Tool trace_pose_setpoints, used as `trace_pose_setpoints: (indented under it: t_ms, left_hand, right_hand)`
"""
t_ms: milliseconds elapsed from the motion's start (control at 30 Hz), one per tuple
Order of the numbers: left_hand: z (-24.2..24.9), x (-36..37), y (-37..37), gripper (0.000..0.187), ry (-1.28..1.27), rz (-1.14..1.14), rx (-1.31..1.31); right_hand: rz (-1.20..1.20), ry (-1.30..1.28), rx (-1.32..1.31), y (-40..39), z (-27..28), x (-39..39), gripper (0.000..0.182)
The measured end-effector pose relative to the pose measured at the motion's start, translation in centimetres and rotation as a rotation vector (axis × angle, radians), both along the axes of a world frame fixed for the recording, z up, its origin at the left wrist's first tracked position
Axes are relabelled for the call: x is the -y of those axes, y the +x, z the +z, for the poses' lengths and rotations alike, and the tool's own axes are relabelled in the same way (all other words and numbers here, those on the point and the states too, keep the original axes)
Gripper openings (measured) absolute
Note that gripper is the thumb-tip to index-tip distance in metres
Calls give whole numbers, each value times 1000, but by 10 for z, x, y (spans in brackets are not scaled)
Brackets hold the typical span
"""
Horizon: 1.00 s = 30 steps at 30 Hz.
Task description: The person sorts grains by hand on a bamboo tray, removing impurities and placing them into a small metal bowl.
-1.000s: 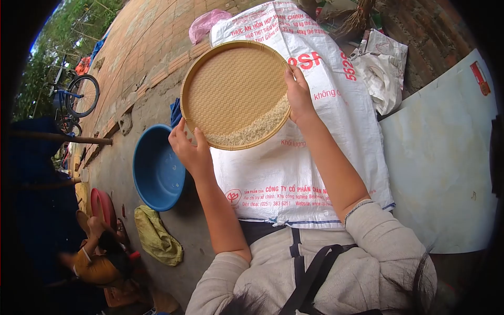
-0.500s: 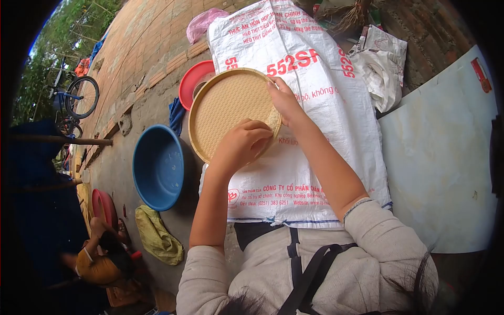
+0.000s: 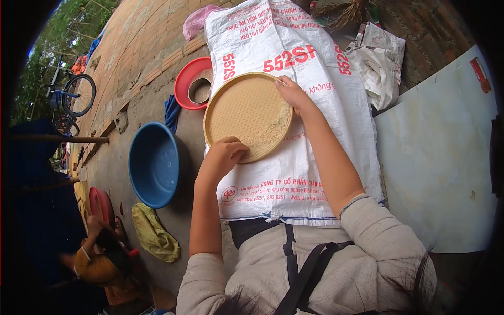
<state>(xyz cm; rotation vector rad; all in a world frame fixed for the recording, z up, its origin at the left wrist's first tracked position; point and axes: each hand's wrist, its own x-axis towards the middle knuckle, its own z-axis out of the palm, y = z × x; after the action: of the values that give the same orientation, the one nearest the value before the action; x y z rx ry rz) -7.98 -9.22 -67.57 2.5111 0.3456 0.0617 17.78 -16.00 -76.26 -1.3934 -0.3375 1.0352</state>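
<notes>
A round woven bamboo tray [image 3: 239, 107] with pale grain spread across its near and right side lies over a white printed sack [image 3: 310, 157] on the ground. My left hand [image 3: 220, 157] grips the tray's near rim, fingers curled over the edge. My right hand [image 3: 294, 94] holds the rim on the right side, thumb on the inside.
A red basin [image 3: 185, 83] with a small tin inside sits just beyond the tray. A blue basin [image 3: 152, 163] stands to the left, a yellow-green cloth [image 3: 153, 233] near it. A pale sheet [image 3: 446, 157] lies to the right. Another person [image 3: 100, 260] crouches at lower left.
The tray dropped from a raised tilt down onto the sack, uncovering the red basin. My left hand moved from inside the tray to its near rim, and the grain spread out.
</notes>
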Motion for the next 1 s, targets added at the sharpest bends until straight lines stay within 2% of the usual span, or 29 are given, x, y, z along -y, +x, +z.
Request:
trace_pose_setpoints:
  t_ms: [133, 200, 233, 300, 333, 400, 467, 533, 600, 667, 733, 900, 1000]
  left_hand:
    - [7, -3, 6, 15, 37, 160, 35]
    - [18, -1, 13, 30, -32, 113, 181]
    - [18, -2, 14, 30, -33, 130, 194]
    - [17, -4, 13, 50, 281, 205, 271]
    - [10, -6, 10, 50, 280, 228, 281]
    - [-22, -16, -2, 64, 249, 585, 198]
    - [-49, -16, -12, 64, 204, 662, 143]
    - [-58, 3, -8, 61, -215, 703, 202]
    - [-69, 9, -7, 58, -183, 698, 259]
    - [-65, 9, -6, 57, -182, 678, 221]
    - [-74, 7, -3, 57, -146, 662, 249]
    - [-82, 4, 8, 60, -49, 647, 239]
    - [-81, -1, 14, 60, -46, 674, 218]
  right_hand:
    - [5, -10, 182, 1, 2, 4, 28]
    - [20, 5, 233, 5, -4, 3, 29]
    - [35, 9, 317, 9, -9, 2, 29]
    - [74, 14, 416, 19, -12, 3, 29]
    - [57, 20, 447, 24, -14, 4, 30]
    - [59, 32, 488, 32, -9, 9, 31]
    - [50, 23, 504, 38, -2, 17, 36]
    - [57, 41, 503, 44, -1, 24, 35]
    - [84, -111, 669, 52, -4, 31, 36]
    - [58, -157, 717, 51, -6, 32, 33]
    - [-12, -374, 897, 44, -1, 35, 31]
    - [-144, -457, 1017, 29, -17, 40, 29]
    - [-269, -354, 1039, 26, -15, 45, 29]
